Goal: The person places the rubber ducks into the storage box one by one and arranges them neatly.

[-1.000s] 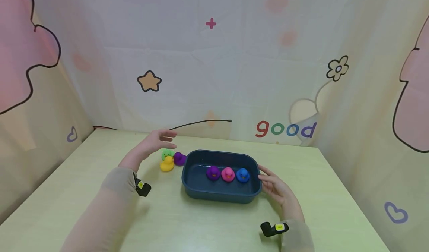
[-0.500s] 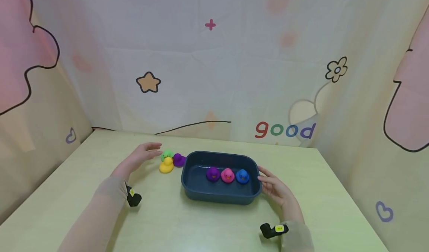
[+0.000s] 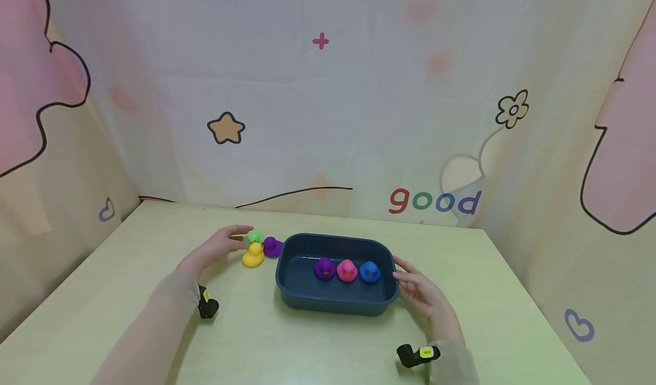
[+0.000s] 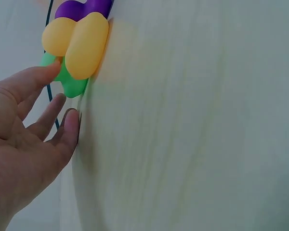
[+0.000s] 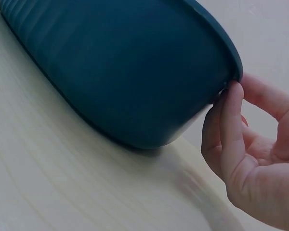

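Observation:
In the head view my left hand (image 3: 220,244) reaches in from the left, its fingertips right at the green rubber duck (image 3: 254,238). The left wrist view shows that hand's thumb and fingers spread apart beside the green duck (image 4: 73,86), which is partly hidden behind the yellow rubber duck (image 4: 84,45). A purple rubber duck (image 3: 272,247) sits against these two. My right hand (image 3: 422,288) touches the right end of a dark blue basin (image 3: 333,303), fingertips at the outer side of its rim (image 5: 233,53). Inside stand a purple duck (image 3: 324,269), a pink duck (image 3: 347,270) and a blue duck (image 3: 369,272).
Everything rests on a pale wooden table (image 3: 328,351). Patterned cloth (image 3: 277,100) hangs behind it and on both sides. The basin's left wall stands close to the loose purple duck. Each wrist carries a small black camera.
My left hand first drew back left and down from above the loose ducks, then came slightly right, up to the green duck. The right hand stays at the basin; the ducks keep their places.

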The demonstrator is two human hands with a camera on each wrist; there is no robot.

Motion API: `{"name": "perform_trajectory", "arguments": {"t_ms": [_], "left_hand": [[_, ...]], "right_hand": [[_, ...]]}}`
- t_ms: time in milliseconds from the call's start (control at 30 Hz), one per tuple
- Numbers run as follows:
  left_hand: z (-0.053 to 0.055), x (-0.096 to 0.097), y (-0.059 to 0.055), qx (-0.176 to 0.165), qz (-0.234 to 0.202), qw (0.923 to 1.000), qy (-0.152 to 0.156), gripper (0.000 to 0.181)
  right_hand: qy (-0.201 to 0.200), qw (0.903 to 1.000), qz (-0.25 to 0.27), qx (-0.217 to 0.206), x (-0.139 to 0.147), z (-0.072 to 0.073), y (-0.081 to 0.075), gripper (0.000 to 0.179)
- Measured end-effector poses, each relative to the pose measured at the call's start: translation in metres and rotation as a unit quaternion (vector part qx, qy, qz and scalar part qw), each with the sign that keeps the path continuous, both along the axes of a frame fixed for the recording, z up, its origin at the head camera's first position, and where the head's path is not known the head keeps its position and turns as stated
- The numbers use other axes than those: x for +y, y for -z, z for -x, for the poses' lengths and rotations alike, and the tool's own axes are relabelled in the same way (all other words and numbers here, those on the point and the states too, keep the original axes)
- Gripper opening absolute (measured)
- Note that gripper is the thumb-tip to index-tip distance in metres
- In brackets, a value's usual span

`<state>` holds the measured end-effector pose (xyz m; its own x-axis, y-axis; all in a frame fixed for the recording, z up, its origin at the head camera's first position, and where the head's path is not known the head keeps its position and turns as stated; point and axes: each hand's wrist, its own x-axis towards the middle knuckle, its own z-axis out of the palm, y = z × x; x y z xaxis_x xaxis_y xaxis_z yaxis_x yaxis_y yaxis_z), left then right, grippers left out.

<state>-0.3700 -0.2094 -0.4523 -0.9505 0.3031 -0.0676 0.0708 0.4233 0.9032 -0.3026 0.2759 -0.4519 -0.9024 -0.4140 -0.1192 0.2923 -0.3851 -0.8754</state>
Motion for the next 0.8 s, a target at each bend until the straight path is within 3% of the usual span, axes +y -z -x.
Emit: {"name": "perform_trajectory", "arguments": {"t_ms": [233,600,800], "left_hand": [[0.003,0.005,0.001,-0.015,0.004,0.9999,-0.008,0.058],[0.013,0.014,0.007,-0.005,0.011,0.9997,-0.02,0.054],[0.013,0.017,0.007,-0.008,0.029,0.999,-0.034,0.05]], "right_hand": [[-0.009,0.9998,0.015,0.003,0.001,0.0,0.0,0.037],[-0.001,1.0,0.008,-0.002,0.001,-0.002,-0.001,0.037],[0.01,0.9998,-0.014,-0.005,0.0,0.0,-0.001,0.053]]}}
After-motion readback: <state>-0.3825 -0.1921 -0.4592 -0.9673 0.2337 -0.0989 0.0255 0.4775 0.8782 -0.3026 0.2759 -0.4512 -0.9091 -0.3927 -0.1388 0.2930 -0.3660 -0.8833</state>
